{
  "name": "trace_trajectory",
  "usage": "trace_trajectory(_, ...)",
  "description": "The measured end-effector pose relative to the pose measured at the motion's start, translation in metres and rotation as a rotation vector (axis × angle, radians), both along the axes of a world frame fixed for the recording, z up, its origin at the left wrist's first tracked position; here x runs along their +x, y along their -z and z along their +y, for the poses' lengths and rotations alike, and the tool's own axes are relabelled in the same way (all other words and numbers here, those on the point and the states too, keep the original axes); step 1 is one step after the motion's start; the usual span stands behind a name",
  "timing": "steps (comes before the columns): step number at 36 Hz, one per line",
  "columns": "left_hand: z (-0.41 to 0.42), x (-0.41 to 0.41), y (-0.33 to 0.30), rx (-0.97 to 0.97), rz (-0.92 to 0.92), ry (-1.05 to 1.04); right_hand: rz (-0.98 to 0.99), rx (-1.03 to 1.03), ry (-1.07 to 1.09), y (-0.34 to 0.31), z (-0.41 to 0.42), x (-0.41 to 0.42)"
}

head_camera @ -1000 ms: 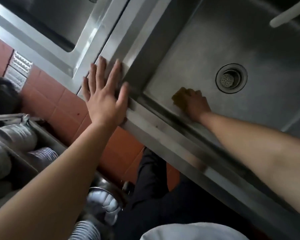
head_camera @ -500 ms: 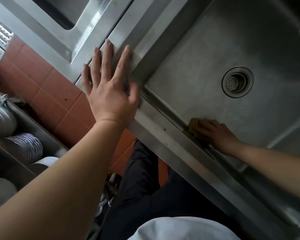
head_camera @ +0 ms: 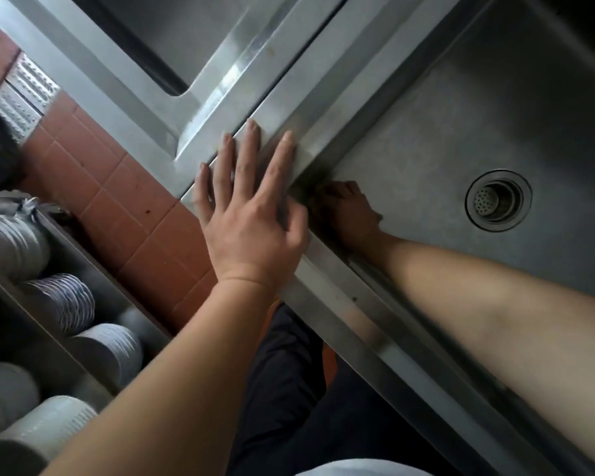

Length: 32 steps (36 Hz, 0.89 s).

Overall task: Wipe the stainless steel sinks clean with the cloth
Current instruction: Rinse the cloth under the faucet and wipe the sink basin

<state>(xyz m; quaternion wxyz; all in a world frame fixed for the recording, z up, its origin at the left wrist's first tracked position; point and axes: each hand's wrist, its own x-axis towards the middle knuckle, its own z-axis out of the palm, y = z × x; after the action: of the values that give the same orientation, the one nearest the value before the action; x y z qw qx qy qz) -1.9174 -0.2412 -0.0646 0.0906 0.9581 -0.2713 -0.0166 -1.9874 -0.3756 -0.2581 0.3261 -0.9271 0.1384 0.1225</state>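
My left hand (head_camera: 251, 218) lies flat with fingers spread on the steel rim (head_camera: 327, 269) at the near corner of the right sink (head_camera: 461, 132). My right hand (head_camera: 349, 211) is down inside that sink, pressed into its near left corner, closed on a brownish-yellow cloth (head_camera: 304, 194) that shows only as a dark patch ahead of the fingers. The round drain (head_camera: 498, 200) sits to the right of the hand. A second steel sink (head_camera: 186, 36) lies to the upper left, across a narrow divider.
Red floor tiles (head_camera: 124, 207) and a metal floor grate (head_camera: 21, 97) lie left of the sinks. A steel rack holds stacks of grey bowls (head_camera: 59, 304) at lower left. My dark trousers (head_camera: 306, 389) are below the rim.
My right hand has slid the cloth along the sink's near edge, from partway along that edge into the left corner beside my left hand. The left hand stays on the rim.
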Motion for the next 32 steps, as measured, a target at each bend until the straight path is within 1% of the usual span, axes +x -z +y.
trace_trajectory(4, -0.001, 0.0, -0.001, 0.01, 0.0, 0.001, 0.044, -0.043, 0.118, 0.005, 0.009, 0.009)
trace_trajectory(8, -0.001, -0.001, -0.001, -0.001, -0.003, -0.003, 0.011, -0.006, 0.21, 0.006, 0.003, 0.007)
trace_trajectory(9, -0.001, -0.001, -0.001, 0.001, -0.004, -0.004, -0.004, 0.013, 0.274, 0.004, -0.002, 0.009)
trace_trajectory(12, -0.001, -0.001, 0.0, 0.006, -0.007, 0.0, -0.003, 0.046, 0.505, 0.001, -0.03, 0.013)
trace_trajectory(16, -0.001, -0.002, 0.0, 0.001, 0.004, -0.007, 0.084, 0.009, 0.636, 0.001, -0.08, 0.012)
trace_trajectory(18, -0.001, -0.002, 0.0, 0.0, 0.002, -0.011, 0.106, -0.007, 0.713, -0.002, -0.1, 0.001)
trace_trajectory(22, 0.001, -0.002, 0.002, 0.0, 0.014, -0.011, 0.172, -0.081, 0.794, 0.001, -0.139, -0.04)
trace_trajectory(24, 0.002, 0.0, 0.002, -0.001, 0.016, -0.015, 0.196, -0.052, 0.872, 0.003, -0.151, -0.061)
trace_trajectory(28, 0.001, -0.001, 0.003, 0.002, 0.027, -0.028, 0.215, 0.067, 1.12, -0.008, -0.156, -0.101)
trace_trajectory(31, 0.0, -0.001, 0.0, 0.017, 0.049, -0.033, 0.221, 0.075, 1.266, -0.033, -0.141, -0.127)
trace_trajectory(32, 0.0, -0.001, -0.001, 0.016, 0.054, -0.031, 0.202, 0.077, 1.281, -0.044, -0.131, -0.135)
